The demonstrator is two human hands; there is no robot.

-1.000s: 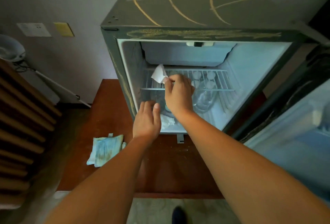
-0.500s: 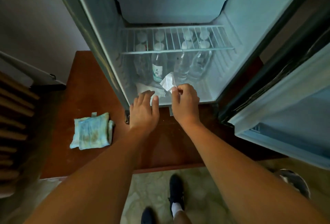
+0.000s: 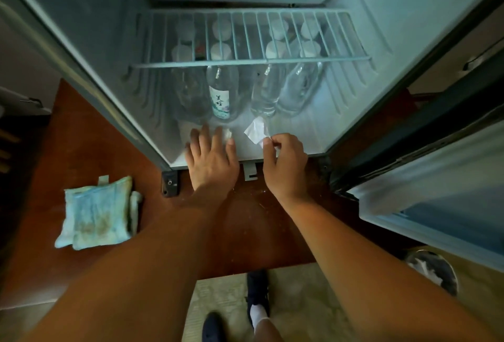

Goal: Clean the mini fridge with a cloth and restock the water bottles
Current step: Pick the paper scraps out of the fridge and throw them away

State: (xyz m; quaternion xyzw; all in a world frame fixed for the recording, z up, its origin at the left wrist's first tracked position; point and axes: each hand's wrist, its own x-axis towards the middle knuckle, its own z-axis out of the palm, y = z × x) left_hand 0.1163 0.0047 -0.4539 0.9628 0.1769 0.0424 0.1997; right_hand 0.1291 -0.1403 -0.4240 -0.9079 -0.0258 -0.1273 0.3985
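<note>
We've lowered our right hand (image 3: 285, 167), fingers pinching a small white paper scrap (image 3: 255, 131), our left hand (image 3: 211, 160) spread flat beside them: debris first, wiping waits.

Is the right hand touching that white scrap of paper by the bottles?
Touching. Head view: the right hand pinches the white scrap by its near corner between thumb and forefinger.

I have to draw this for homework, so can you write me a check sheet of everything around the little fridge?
Surface: reddish-brown wooden board under the open grey mini fridge.
Job's things: clear plastic water bottles standing below the white wire shelf; folded stained pale-blue cloth lying on the board.
Clutter: small white paper scrap.
Hands: left hand flat on fridge floor; right hand pinches the scrap.
Cables: nothing seen.
Surroundings: open fridge door, round bin.
</note>
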